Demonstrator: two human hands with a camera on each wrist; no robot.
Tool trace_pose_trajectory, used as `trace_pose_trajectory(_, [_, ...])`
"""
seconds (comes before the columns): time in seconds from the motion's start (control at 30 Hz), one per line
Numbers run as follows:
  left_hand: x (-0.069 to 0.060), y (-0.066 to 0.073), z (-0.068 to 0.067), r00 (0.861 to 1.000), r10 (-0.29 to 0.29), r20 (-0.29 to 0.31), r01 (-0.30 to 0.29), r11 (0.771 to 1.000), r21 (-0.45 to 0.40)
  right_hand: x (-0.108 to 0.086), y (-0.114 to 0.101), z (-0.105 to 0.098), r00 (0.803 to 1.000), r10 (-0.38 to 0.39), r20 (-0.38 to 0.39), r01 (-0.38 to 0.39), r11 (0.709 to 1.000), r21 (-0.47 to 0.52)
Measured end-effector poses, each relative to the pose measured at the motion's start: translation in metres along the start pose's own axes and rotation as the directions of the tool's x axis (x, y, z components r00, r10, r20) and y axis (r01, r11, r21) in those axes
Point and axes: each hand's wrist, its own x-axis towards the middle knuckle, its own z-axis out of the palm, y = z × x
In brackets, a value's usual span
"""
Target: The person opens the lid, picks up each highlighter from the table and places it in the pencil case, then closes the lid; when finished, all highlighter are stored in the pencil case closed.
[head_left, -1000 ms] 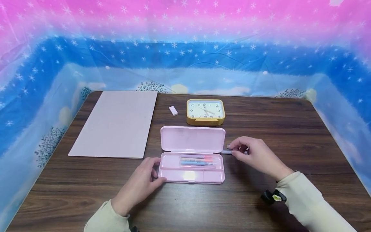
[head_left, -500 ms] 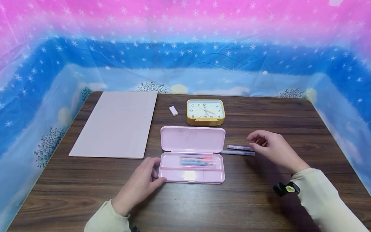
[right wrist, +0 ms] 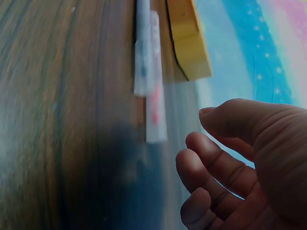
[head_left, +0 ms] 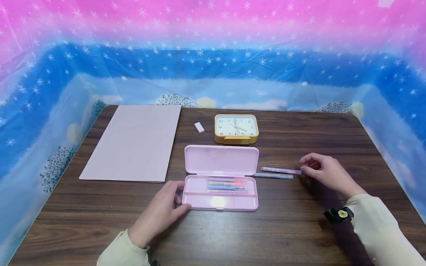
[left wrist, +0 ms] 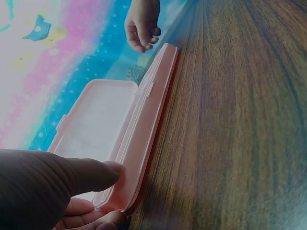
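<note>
A pink pencil case (head_left: 203, 201) lies with its lid raised, several pens (head_left: 226, 183) in its back compartment. My left hand (head_left: 159, 210) grips the case's left end; in the left wrist view the thumb (left wrist: 98, 175) presses its front wall and the other fingers curl at the end. Right of the case lie two slim pens, a pinkish one (head_left: 281, 170) and a greyish one (head_left: 274, 176). Just past their right ends hovers my right hand (head_left: 329, 173), fingers loosely bent. In the right wrist view nothing is between thumb and fingers, and both pens are apart from it.
A yellow alarm clock (head_left: 236, 127) stands behind the case, with a small pale eraser (head_left: 199, 127) to its left. A large pale board or pad (head_left: 133, 144) lies at the left of the wooden table (head_left: 299, 229). Patterned cloth (head_left: 213, 62) surrounds the table's back and sides.
My right hand has moved right, away from the pens, uncovering the pinkish and greyish pens on the table. My left hand and the case have stayed in place.
</note>
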Motion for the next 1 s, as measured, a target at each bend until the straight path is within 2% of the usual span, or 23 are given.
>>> trace_pose_trajectory(0.13, [0.0, 0.0, 0.0, 1.0, -0.007, 0.002, 0.007, 1.0, -0.002, 0.001, 0.007, 0.003, 1.0, 0.018, 0.018, -0.018, 1.0, 0.003])
trace_pose_trajectory(0.4, [0.0, 0.0, 0.0, 1.0, 0.001, 0.003, -0.001, 1.0, -0.006, 0.004, 0.015, 0.012, 0.999, 0.004, 0.052, -0.004, 1.0, 0.0])
trace_pose_trajectory(0.73, [0.0, -0.001, 0.001, 1.0, 0.011, -0.005, -0.011, 1.0, -0.006, 0.008, 0.013, 0.014, 0.997, 0.031, 0.077, -0.031, 1.0, -0.002])
trace_pose_trajectory(1.0, [0.0, 0.0, 0.001, 1.0, 0.008, -0.007, -0.008, 1.0, -0.006, 0.01, 0.013, 0.015, 0.997, 0.009, 0.083, -0.008, 1.0, -0.017])
